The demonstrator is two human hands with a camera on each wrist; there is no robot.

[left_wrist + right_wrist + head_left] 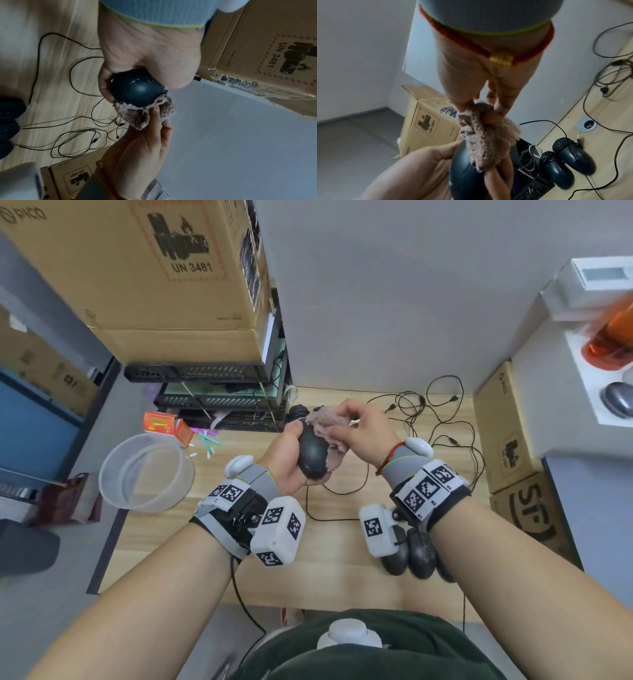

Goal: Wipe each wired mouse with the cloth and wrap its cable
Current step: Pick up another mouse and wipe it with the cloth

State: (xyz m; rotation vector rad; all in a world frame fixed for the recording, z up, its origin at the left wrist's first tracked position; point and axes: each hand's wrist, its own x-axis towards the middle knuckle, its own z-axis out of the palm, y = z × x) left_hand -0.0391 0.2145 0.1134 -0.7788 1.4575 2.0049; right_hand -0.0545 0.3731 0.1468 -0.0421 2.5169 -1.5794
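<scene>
Mouse (312,451) number 1 of this batch sits in my left hand (287,460), lifted above the wooden desk (342,570), my fingers and thumb curled round its black shell. My right hand (363,433) pinches the fuzzy pinkish cloth (327,428) between thumb and fingers and presses it against the top and far side of the shell. From the left wrist, the cloth (147,115) hangs bunched under the rounded end of the mouse (137,88), and from the right wrist it drapes over the mouse's upper side (464,175).

I judge I am in the wiping step for this mouse; its cable trails down loose to the desk, so wrapping it is still to come. Near my right forearm lie at least 2 more black mice (409,549) side by side, with a third dark shape partly hidden behind my arm. In the right-wrist view, 1 of them (556,171) seems to have cable bundled around it, while the other (573,157) trails a cable, so I cannot say how many are finished. A tangle of loose cables (435,419) is spread across the far side of the desk, which suggests plenty of wrapping remains.
</scene>
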